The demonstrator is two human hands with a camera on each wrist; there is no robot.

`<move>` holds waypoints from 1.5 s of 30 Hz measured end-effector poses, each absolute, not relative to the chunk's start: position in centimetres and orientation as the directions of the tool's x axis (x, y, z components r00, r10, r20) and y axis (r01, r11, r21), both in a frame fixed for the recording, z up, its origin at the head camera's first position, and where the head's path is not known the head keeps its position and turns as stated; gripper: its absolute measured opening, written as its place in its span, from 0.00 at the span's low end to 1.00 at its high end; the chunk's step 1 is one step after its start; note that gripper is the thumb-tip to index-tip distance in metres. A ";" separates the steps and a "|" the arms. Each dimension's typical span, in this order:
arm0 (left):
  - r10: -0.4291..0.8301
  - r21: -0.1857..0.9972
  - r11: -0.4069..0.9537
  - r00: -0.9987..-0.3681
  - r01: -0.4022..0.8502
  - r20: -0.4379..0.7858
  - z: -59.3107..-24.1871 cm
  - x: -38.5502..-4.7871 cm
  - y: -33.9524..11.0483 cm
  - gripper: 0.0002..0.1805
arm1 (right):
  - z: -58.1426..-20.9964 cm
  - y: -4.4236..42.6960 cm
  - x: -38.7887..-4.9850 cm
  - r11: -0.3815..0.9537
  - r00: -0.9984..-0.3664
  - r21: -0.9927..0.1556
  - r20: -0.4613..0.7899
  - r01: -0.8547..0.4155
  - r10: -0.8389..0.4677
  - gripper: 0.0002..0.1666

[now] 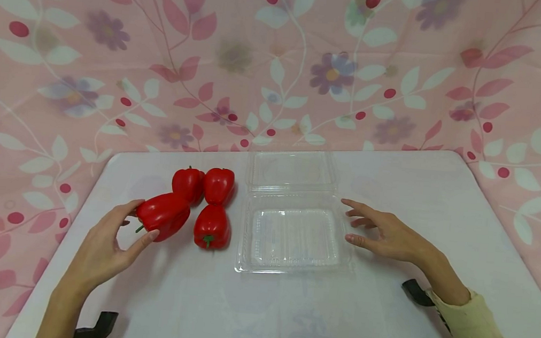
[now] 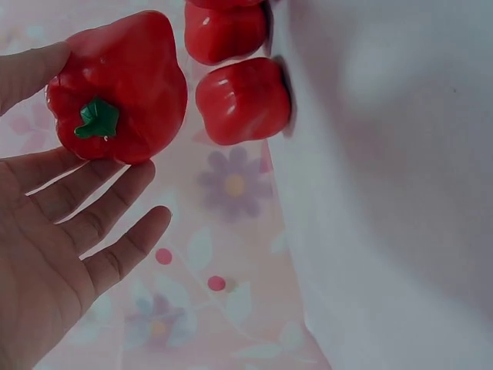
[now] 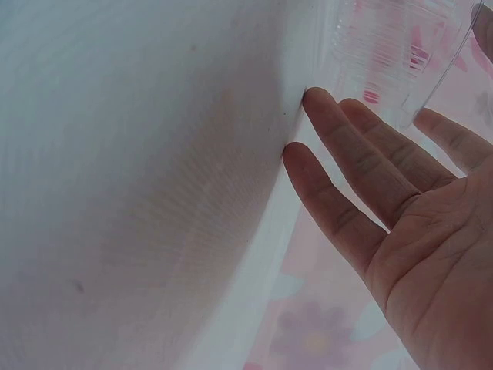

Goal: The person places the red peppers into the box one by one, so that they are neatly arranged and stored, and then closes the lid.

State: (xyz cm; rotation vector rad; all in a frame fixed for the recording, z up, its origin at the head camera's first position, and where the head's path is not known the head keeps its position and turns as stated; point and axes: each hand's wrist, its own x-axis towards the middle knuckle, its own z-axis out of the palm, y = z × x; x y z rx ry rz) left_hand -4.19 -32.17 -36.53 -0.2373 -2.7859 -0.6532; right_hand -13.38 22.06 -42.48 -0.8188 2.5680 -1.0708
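My left hand (image 1: 104, 251) pinches a red bell pepper (image 1: 164, 215) between thumb and fingers. In the left wrist view this pepper tilts its green stem (image 2: 98, 118) toward the palm, and it looks raised off the table. Three more red bell peppers stand close beside it: one at the back left (image 1: 188, 185), one at the back right (image 1: 219, 186) and one in front (image 1: 212, 227). To their right lies an unfolded clear plastic clamshell box (image 1: 296, 235) with nothing in it. My right hand (image 1: 387, 235) is by the box's right edge, fingers extended and holding nothing; whether they touch the rim is unclear.
The box's lid (image 1: 292, 171) lies folded back toward the rear of the white-covered table (image 1: 282, 309). A pink floral cloth (image 1: 280, 57) hangs behind and continues at both sides. Black wrist-worn pieces show below the left hand (image 1: 97, 328) and right hand (image 1: 416, 293).
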 end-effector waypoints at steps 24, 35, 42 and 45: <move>0.265 0.442 0.799 -0.898 0.408 0.352 -36.1 -5.6 -28.3 0.45 | -42.5 22.1 -13.5 0.577 -0.811 -0.711 -0.015 -0.402 -0.584 0.47; 0.321 0.467 0.751 -0.876 0.467 0.360 -36.3 -6.5 -26.2 0.43 | -42.6 22.1 -13.6 0.584 -0.809 -0.701 -0.017 -0.409 -0.587 0.47; 0.342 0.507 0.712 -0.871 0.486 0.353 -36.7 -6.8 -24.8 0.42 | -42.4 22.0 -13.5 0.586 -0.810 -0.703 -0.022 -0.404 -0.586 0.47; 0.359 0.522 0.692 -0.865 0.499 0.351 -36.9 -6.9 -24.3 0.43 | -42.4 22.0 -13.5 0.585 -0.809 -0.702 -0.021 -0.406 -0.587 0.47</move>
